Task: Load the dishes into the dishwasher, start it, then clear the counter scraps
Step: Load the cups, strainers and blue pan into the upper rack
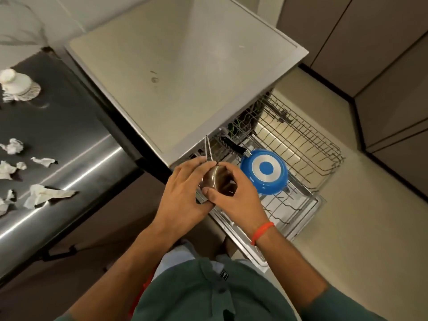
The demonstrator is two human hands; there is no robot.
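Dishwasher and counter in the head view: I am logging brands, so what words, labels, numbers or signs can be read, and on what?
No text can be read here.
Dishwasher top: only marks, no lettering.
Blue pan: a white ring and blue dot, no words.
Small dark tag on the green shirt: too small and blurred to read.

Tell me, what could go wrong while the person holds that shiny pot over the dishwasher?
1. Both the left hand and the right hand hold the small metal pot above the rack. If it slips, it might bang down on the wires.
2. The blue pan already lies upside down right beside the pot, so they could knock together.
3. The paper scraps on the counter lie near the edge and might fall off.
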